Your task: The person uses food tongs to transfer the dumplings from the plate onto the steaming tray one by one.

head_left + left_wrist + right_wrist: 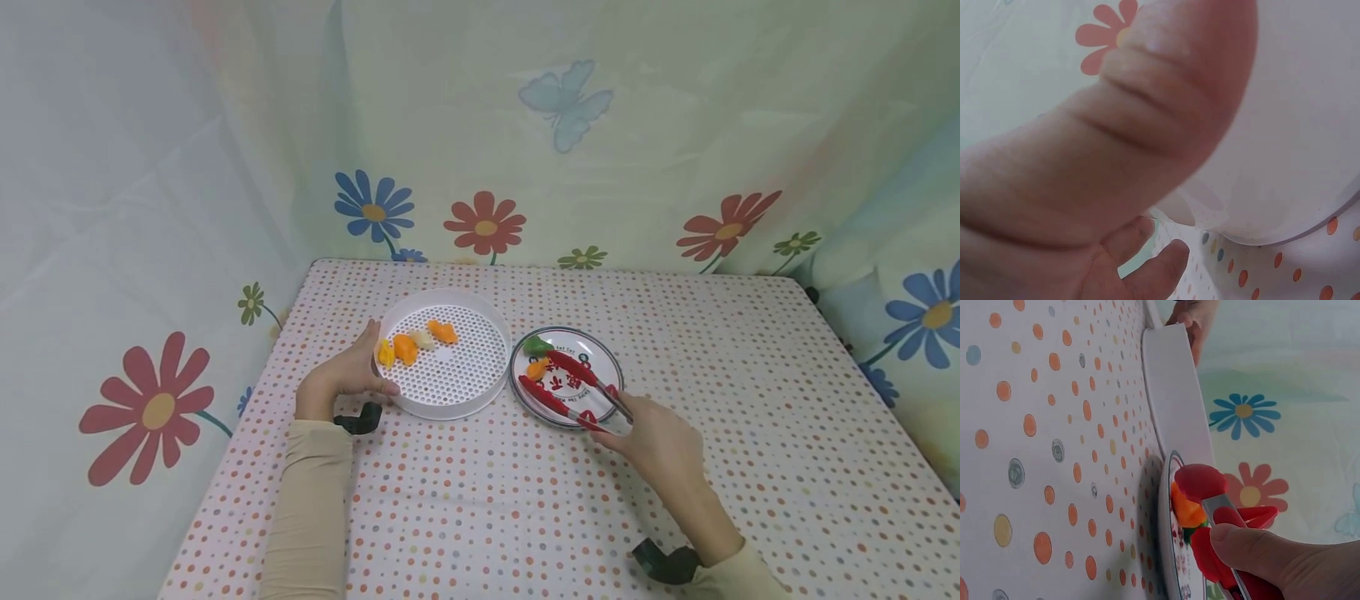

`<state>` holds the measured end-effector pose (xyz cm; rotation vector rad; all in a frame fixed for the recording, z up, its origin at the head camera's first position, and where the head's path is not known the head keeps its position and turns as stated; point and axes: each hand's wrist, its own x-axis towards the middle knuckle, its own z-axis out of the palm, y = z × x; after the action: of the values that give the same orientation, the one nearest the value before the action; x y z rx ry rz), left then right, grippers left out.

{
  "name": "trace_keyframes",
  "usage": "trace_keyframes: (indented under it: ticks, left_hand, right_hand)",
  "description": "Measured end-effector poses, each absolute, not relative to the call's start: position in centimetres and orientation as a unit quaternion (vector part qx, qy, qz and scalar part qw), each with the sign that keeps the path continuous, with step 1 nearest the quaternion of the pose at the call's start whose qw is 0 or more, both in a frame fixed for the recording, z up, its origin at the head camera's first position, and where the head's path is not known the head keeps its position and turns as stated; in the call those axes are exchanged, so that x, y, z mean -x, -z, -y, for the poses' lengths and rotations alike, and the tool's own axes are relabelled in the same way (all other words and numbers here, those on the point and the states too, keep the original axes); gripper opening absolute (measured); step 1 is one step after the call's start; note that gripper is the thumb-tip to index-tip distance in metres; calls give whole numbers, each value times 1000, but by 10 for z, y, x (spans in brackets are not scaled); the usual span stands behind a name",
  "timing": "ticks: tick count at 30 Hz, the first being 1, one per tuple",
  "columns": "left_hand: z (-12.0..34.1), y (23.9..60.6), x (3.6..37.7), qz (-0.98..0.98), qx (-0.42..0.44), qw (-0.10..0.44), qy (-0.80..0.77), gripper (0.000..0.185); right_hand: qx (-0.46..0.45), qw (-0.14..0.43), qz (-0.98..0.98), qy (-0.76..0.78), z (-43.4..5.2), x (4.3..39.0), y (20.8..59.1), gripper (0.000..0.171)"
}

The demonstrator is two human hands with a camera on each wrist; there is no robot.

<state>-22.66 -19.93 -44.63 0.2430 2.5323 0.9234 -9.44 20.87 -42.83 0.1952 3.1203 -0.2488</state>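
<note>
My right hand (660, 446), nearest me toward the near right part of the bench (750, 400), is wrapped around the handles of the red-tipped metal tongs (573, 385), and their two red tips stand spread on either side of the small orange food piece (537, 368) lying on the round metal-rimmed plate with red markings (600, 354). From the right wrist view the orange piece (1186, 511) sits right against one red tip (1200, 481), with a green piece (537, 344) just behind it toward the far edge of the plate. To do this well, I judge I should squeeze the tongs slowly so both tips meet the orange piece squarely on its sides, not nudging the green piece beside it, and keep the tips low against the plate so the piece cannot skid away. My left hand (347, 377) grips the near left wall of the white round perforated plastic tray (480, 321), thumb over the rim and fingers (1147, 269) curled beneath; holding it firm seems wise, since it stands just beside the plate near the middle of the bench. Inside the tray, several orange and yellow pieces (408, 346) lie clustered by its left wall, close to my thumb.
</note>
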Motion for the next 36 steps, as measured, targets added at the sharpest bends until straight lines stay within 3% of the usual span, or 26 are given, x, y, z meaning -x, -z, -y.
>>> trace_keyframes:
  ticks: [36]
  left_hand:
    - [199,445,227,-911,-89,217,-339,134]
  right_hand:
    - [-62,-4,-993,97,-207,94,436,78]
